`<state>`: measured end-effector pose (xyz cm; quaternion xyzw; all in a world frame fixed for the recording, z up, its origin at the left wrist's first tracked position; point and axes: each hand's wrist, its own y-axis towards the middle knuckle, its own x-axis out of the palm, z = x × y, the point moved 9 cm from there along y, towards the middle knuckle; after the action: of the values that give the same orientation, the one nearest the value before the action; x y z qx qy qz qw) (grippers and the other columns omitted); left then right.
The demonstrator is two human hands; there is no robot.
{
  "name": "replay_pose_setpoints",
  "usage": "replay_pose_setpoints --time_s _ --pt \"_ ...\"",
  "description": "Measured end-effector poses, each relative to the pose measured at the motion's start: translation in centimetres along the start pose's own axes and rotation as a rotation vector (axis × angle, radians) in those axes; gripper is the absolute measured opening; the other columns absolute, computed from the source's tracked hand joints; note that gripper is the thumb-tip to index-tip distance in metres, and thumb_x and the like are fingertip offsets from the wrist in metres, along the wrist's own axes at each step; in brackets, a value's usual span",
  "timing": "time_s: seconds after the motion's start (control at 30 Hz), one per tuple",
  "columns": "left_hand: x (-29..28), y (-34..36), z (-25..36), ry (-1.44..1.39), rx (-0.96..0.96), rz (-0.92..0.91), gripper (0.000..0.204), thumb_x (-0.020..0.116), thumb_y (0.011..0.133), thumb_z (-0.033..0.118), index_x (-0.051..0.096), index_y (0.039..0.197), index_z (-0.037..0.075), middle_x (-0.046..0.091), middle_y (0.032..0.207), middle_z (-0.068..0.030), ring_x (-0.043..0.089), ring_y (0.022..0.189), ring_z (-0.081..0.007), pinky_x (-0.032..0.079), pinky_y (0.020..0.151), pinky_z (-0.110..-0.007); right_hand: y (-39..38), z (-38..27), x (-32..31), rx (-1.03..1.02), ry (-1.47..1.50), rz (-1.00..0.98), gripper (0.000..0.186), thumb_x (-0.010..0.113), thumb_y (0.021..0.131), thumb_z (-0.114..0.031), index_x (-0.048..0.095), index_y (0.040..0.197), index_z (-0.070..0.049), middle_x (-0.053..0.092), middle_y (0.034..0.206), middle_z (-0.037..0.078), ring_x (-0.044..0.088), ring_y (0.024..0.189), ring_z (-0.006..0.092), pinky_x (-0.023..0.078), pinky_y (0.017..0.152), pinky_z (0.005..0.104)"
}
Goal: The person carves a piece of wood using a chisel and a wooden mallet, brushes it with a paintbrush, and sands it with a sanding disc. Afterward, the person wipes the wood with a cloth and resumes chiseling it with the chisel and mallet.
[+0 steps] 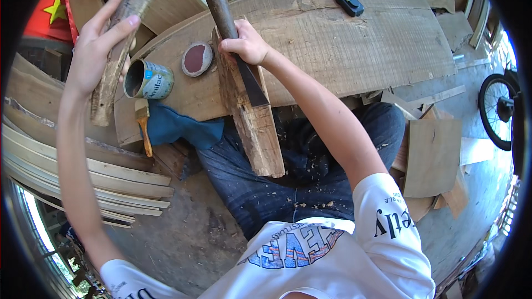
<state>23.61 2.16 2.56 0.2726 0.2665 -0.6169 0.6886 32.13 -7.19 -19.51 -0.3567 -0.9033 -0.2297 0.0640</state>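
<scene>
Head view: fingers wrapped, left hand [91, 58] grips a wooden billet [112, 73], right hand [248, 44] a chisel [223, 22]; a glancing blow could skid it off the timber block [259, 141] into the jeans [230, 174].

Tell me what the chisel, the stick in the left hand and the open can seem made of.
Chisel: flat, dark blade, probably steel; its rounded brown handle could be wood or rusty metal.
Stick: unfinished wood, judging by its rough, splintered surface.
Can: likely thin metal with a glossy printed outside, given its round rim and sheen.
</scene>
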Motion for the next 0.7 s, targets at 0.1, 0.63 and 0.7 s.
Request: replay_pose_setpoints --time_s 0.1,0.63,0.7 --pt "0.9 -1.1 -1.6 -0.045 -0.324 -0.306 0.063 0.059 0.090 0.021 0.037 0.148 0.018 0.052 0.066 -0.0052 0.049 0.038 -0.0096 0.040 0.032 -0.023 -0.1 0.8 -0.5 -0.006 -0.182 0.031 0.031 0.072 0.066 -0.024 0.053 0.062 -0.001 0.052 0.058 0.005 0.050 0.059 0.0147 0.043 0.056 0.0347" --pt "-0.4 -0.2 2.2 0.035 -0.055 -0.129 0.064 0.055 0.092 0.027 0.032 0.149 0.011 0.058 0.082 -0.0048 0.047 0.046 -0.0027 0.037 0.037 -0.014 0.2 1.5 -1.0 0.020 -0.277 0.000 0.022 0.068 0.069 -0.020 0.065 0.072 0.002 0.065 0.069 0.008 0.060 0.066 0.0152 0.048 0.063 0.0299" --pt "0.1 -0.7 -0.2 0.107 -0.144 -0.266 0.068 0.059 0.088 0.026 0.033 0.149 0.012 0.060 0.086 -0.0051 0.051 0.051 -0.0035 0.042 0.042 -0.016 0.5 1.1 0.4 -0.001 -0.194 -0.018 0.022 0.068 0.069 -0.020 0.065 0.072 0.002 0.065 0.069 0.008 0.059 0.065 0.0149 0.047 0.063 0.0299"
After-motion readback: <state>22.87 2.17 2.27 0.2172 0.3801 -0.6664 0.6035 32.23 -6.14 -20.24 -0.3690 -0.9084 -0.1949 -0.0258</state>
